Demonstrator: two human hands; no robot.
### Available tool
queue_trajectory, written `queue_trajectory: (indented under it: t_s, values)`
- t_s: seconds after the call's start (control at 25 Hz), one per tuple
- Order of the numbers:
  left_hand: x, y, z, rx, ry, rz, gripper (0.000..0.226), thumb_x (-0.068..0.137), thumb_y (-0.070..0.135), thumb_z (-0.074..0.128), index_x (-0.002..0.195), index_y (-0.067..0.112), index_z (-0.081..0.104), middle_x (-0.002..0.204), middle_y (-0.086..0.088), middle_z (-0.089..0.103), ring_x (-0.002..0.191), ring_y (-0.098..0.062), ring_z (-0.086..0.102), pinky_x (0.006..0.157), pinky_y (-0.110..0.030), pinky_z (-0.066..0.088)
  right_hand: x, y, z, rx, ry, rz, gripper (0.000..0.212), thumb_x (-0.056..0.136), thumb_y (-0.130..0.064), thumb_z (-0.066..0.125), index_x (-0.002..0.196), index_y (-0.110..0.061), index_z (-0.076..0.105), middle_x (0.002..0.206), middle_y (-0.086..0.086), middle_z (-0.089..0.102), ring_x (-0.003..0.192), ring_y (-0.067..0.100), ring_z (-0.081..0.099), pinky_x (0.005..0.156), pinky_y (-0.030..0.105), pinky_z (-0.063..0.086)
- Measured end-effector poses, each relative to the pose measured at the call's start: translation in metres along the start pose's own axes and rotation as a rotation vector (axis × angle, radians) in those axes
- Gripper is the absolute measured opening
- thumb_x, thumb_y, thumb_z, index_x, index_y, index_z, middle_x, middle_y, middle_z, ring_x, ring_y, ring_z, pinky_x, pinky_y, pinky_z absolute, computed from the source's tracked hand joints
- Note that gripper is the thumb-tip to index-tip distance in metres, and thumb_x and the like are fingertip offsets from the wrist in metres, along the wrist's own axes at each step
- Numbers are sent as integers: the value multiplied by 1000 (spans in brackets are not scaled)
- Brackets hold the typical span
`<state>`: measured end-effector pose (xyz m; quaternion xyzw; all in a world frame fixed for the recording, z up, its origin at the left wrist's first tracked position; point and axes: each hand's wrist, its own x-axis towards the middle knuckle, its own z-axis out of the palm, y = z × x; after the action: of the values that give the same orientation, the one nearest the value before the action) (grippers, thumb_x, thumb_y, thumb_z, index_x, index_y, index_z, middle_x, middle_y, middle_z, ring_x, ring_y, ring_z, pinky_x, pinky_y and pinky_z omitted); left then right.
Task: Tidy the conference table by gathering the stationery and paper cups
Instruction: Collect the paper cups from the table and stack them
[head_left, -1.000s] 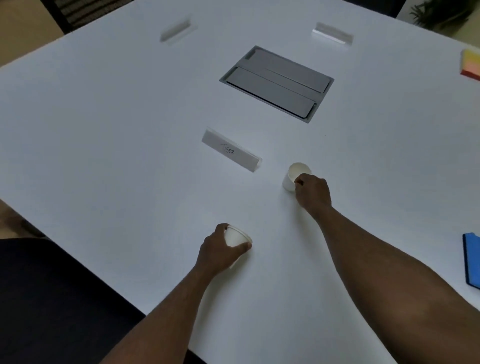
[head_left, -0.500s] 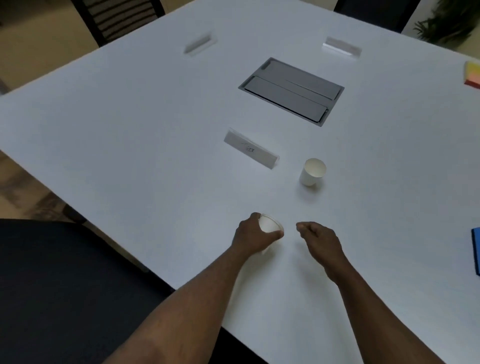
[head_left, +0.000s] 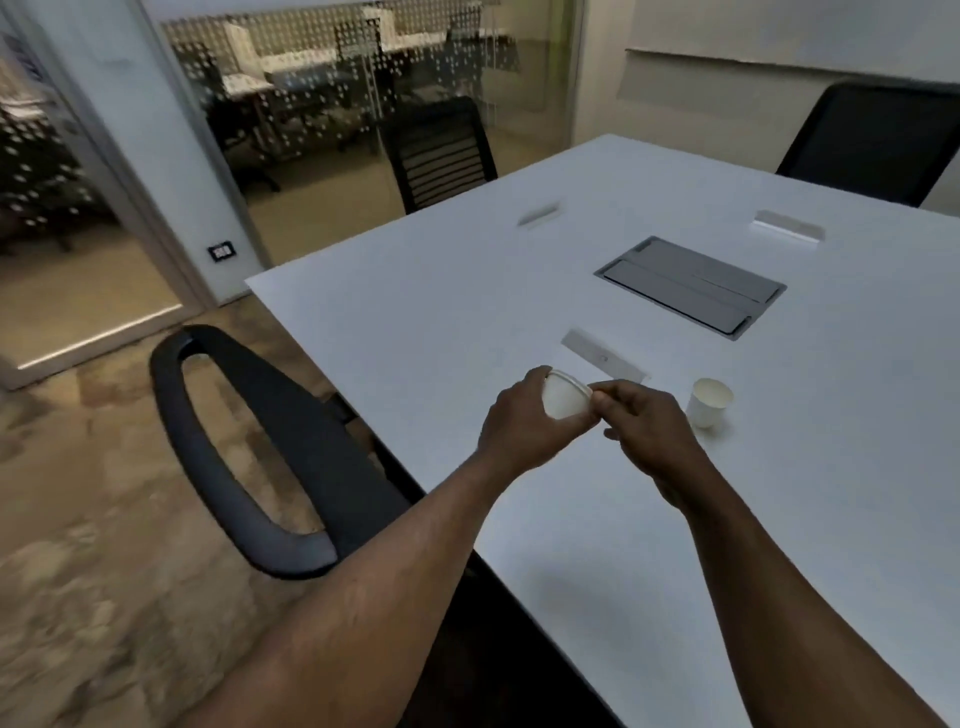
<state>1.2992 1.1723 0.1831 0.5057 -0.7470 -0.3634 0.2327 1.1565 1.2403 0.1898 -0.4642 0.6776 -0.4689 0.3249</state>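
My left hand is wrapped around a white paper cup, held tilted above the white conference table. My right hand meets it from the right, fingertips pinching the cup's rim. A second white paper cup stands upright on the table just right of my right hand, untouched. Whether anything lies inside either cup is not visible.
A clear name-card stand lies just beyond my hands; two more sit farther back. A grey cable hatch is set into the table. Black chairs stand at the left edge, far left and far right.
My right hand let go of the far cup and came back to the cup in my left hand. The left hand lifted its cup. The view swung up and left.
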Motion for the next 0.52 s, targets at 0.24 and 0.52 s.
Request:
queue_trajectory:
  t_s: [0.24,0.52]
  values:
    - [-51,-18,-145,4,327,50,89,63,75,69,138,36,40,121,7,58,100,-14,59,73,-34,59,-15,-119,88,117,-210,-219,16,93,-34,58,90,-30,74,87,-14,74,85,-2,65,82,28,51]
    - [-89,-116,-315,9,667,43,88,61,66,77,137,34,46,115,9,59,94,-11,59,69,-24,51,-12,-244,257,-45,-375,-478,20,93,-29,59,99,-17,73,88,-4,73,77,5,62,68,24,45]
